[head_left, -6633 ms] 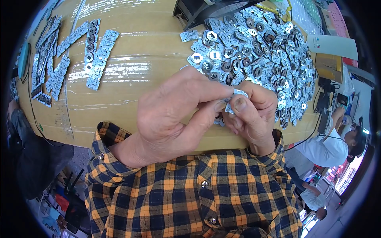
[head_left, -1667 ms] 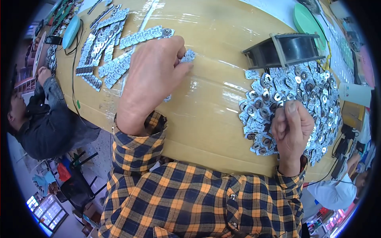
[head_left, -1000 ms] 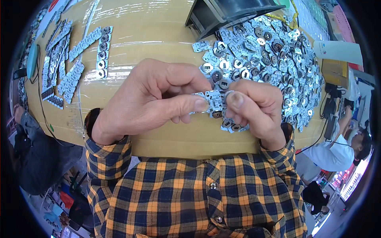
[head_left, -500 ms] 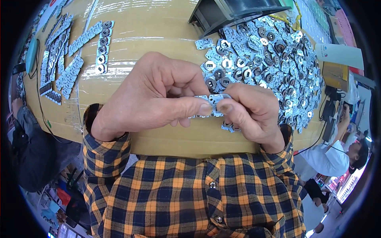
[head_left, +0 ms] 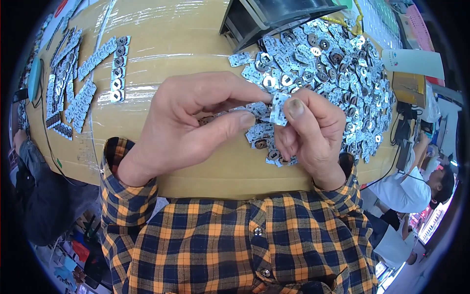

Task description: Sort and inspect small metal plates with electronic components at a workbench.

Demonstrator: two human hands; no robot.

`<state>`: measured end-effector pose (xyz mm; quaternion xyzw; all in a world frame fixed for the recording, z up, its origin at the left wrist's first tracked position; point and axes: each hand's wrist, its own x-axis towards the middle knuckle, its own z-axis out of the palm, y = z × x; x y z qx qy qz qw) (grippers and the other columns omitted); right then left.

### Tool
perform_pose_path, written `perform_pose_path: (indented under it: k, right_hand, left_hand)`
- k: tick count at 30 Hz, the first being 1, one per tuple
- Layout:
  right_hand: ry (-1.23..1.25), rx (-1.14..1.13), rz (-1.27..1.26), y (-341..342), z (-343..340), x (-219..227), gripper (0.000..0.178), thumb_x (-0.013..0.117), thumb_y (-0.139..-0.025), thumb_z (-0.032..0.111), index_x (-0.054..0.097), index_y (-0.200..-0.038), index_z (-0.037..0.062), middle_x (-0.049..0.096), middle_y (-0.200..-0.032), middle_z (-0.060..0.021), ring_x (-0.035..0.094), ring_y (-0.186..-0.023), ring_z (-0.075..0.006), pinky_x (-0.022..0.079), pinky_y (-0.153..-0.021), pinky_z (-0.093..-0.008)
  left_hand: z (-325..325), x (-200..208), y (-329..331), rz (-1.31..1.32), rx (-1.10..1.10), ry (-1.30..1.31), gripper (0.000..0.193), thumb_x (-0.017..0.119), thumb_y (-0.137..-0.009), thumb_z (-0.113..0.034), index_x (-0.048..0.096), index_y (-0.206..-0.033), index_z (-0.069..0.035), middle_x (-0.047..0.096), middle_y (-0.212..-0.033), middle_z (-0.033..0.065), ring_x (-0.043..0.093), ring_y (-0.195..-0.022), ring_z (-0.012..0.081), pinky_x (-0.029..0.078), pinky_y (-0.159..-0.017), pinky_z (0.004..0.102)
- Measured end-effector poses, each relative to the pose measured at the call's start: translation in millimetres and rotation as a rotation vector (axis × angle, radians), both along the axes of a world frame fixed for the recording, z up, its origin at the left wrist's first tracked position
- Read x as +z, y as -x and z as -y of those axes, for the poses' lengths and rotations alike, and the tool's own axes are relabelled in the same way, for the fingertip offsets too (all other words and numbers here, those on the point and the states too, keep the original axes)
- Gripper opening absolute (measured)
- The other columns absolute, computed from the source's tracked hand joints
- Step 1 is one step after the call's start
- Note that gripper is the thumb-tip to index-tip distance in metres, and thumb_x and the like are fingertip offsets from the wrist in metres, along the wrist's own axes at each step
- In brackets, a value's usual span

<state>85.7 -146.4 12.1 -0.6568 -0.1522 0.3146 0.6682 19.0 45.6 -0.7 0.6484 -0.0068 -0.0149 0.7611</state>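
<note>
Between thumb and fingers, my right hand [head_left: 313,127] pinches a small pale-blue circuit board [head_left: 279,110], tilted nearly upright. My left hand [head_left: 191,120] is curled round a short strip of circuit boards [head_left: 255,109], partly hidden behind the thumb. The left fingertips come close to the upper edge of the right hand's board. Beyond both hands spreads a large heap of loose circuit boards [head_left: 338,73], many carrying round metal or dark coin-like parts. A few more loose boards [head_left: 260,134] lie on the table just below the hands.
Strips of joined boards [head_left: 117,68] lie in rows on the left of the cardboard-covered table [head_left: 161,44]. A black box-shaped fan [head_left: 264,19] stands behind the heap. Cables, a cardboard box [head_left: 409,90] and a white card [head_left: 412,61] line the right side. Other people sit at both sides.
The boards were pinched end to end between both hands. Now the right hand holds one board apart, raised and turned upright, and the left fingers have loosened. The view has shifted slightly.
</note>
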Motion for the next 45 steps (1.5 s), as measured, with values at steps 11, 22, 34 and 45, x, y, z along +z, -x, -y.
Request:
perform_pose_path:
  k: [11,22,34,45]
  right_hand:
    - [0.046,0.029,0.185,-3.0,1.3,-7.9,0.025,0.052,-0.096,0.015,0.055,-0.077,-0.0012,0.049,-0.052,0.0003,0.041,-0.039,-0.0038,0.033,-0.038,-0.0198]
    - [0.055,0.027,0.132,-3.0,1.1,-5.7,0.025,0.052,-0.096,0.015,0.056,-0.077,-0.0014,0.048,-0.052,0.0006,0.04,-0.038,-0.0043,0.033,-0.037,-0.0201]
    - [0.052,0.0,0.097,-2.0,1.1,-7.5,0.025,0.052,-0.096,0.015,0.055,-0.078,-0.0015,0.044,-0.051,0.0008,0.04,-0.037,-0.0054,0.033,-0.036,-0.0208]
    - [0.138,-0.035,0.169,-8.6,2.3,-3.4,0.029,0.053,-0.097,0.017,0.057,-0.075,-0.0017,0.046,-0.051,0.0006,0.039,-0.036,-0.0043,0.031,-0.036,-0.0202]
  left_hand:
    - [1.3,1.5,1.4,0.325,0.14,-0.502,0.019,0.068,-0.076,0.005,0.067,-0.094,0.002,0.068,-0.082,0.0085,0.065,-0.072,0.0134,0.05,-0.064,0.0226]
    - [3.5,3.0,1.1,0.295,0.157,-0.495,0.018,0.069,-0.075,0.004,0.067,-0.093,0.002,0.068,-0.082,0.0084,0.065,-0.073,0.0135,0.05,-0.065,0.0232]
    - [2.3,3.1,0.7,0.289,0.157,-0.463,0.019,0.067,-0.075,0.007,0.066,-0.094,0.003,0.067,-0.083,0.0107,0.065,-0.075,0.0147,0.05,-0.065,0.024]
    - [1.8,-0.3,-3.1,0.41,0.144,-0.566,0.02,0.065,-0.077,0.01,0.065,-0.096,0.005,0.066,-0.084,0.011,0.065,-0.071,0.0153,0.049,-0.063,0.0232]
